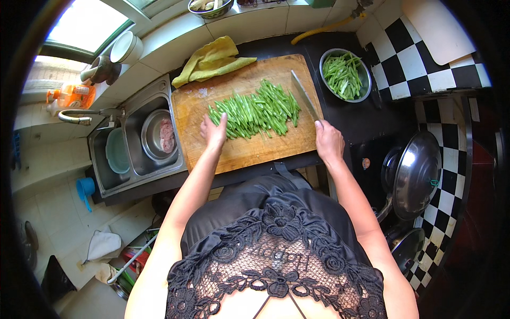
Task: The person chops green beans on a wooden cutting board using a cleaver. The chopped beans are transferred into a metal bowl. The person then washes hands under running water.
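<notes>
A wooden cutting board [239, 157] lies on the black counter. Across its middle spreads a row of sliced green beans [255, 111]. My left hand [214, 130] is at the left end of this row, thumb apart from the fingers; some of its fingers are hidden, and whether it touches the beans is hard to tell. My right hand [330, 140], at the board's right edge, grips a kitchen knife [305, 95] by the handle. The blade points away from me, to the right of the beans. Beyond the board's right side, a metal bowl [369, 85] holds more sliced beans.
A yellow-green cloth [211, 60] lies over the board's far left corner. Left of the board, a double sink [133, 167] contains a metal basin [146, 133] with raw meat [166, 135]; a faucet [109, 113] stands behind. On the right, a lidded wok [418, 175] sits on the stove.
</notes>
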### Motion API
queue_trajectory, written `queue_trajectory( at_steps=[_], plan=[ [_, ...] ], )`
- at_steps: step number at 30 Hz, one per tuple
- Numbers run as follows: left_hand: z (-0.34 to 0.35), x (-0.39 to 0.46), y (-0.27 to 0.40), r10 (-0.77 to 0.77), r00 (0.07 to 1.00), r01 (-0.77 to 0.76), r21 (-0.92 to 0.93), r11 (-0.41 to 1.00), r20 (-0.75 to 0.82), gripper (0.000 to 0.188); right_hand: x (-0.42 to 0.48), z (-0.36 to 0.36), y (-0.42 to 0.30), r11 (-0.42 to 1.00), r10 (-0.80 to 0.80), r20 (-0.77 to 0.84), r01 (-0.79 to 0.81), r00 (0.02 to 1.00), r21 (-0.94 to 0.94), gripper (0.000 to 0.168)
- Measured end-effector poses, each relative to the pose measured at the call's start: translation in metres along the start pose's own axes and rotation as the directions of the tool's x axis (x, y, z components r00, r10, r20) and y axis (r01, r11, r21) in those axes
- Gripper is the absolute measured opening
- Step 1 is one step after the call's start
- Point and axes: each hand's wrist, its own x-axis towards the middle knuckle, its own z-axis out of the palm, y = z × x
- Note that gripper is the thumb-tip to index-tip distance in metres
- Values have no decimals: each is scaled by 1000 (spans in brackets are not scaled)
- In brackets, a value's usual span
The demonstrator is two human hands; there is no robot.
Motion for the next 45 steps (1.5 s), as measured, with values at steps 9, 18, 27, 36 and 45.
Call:
queue_trajectory(
  at_steps=[9,18,27,36,45],
  plan=[
    [52,-35,95,38,987,-52,84,995,159,134,-9,31,-15,984,-98,55,88,994,152,33],
    [74,-33,123,213,958,-202,-74,977,191,131,12,46,-1,918,-76,148,12,986,396,40],
    [90,-7,109,286,937,-200,-367,909,198,122,17,33,-12,887,-73,217,-36,973,460,38],
    [73,-25,173,476,860,-414,-297,861,183,117,13,-9,-14,822,13,201,-125,979,555,38],
    [134,-38,285,582,753,-517,-270,812,308,120,53,-50,43,809,106,-68,-46,992,586,43]
  ],
)
